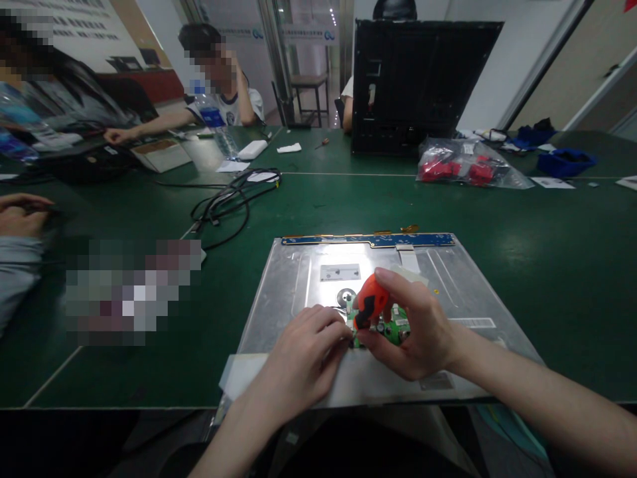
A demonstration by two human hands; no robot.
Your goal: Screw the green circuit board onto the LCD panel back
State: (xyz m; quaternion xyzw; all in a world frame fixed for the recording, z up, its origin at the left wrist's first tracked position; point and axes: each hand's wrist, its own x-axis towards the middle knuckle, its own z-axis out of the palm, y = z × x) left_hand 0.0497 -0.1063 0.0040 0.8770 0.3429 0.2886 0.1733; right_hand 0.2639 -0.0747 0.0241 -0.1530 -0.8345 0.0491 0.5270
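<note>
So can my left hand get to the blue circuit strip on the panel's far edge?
Likely yes: only the flat metal panel seems to lie between the left hand and the blue circuit strip.

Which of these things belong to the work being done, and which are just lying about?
Seemingly in the job:
orange tool, in the right hand
green circuit board
metal panel beneath

Apparently just lying about:
black cables
plastic bag with red items
blue tray
</note>
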